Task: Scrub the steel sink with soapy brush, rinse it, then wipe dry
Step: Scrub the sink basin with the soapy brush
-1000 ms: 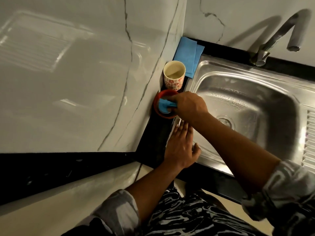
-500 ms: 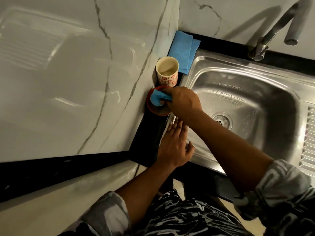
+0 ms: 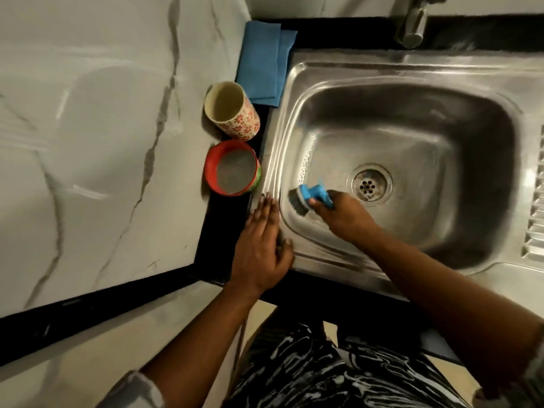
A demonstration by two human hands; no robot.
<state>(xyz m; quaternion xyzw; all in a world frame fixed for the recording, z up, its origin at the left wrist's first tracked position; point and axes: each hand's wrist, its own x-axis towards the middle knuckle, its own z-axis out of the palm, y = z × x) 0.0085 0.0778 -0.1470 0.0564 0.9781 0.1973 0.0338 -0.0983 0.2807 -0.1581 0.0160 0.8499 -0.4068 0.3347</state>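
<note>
The steel sink (image 3: 418, 69) fills the right half of the view, its drain (image 3: 370, 184) near the middle. My right hand (image 3: 343, 214) grips a blue-handled brush (image 3: 309, 199) with dark bristles, which press on the basin's left wall near the front. Droplets or suds speckle that wall above the brush. My left hand (image 3: 262, 245) lies flat with straight fingers on the sink's front-left rim. A red bowl (image 3: 232, 167) of greyish soapy liquid stands just left of the sink.
A floral cup (image 3: 232, 111) stands behind the red bowl. A folded blue cloth (image 3: 263, 60) lies at the back-left corner of the sink. The tap (image 3: 412, 22) rises at the back. Drainboard ridges (image 3: 534, 222) run along the right edge. White marble counter spreads left.
My right hand lifted the brush out of the red bowl and carried it right, down into the basin. My left hand stayed on the rim. The camera view shifted over the sink.
</note>
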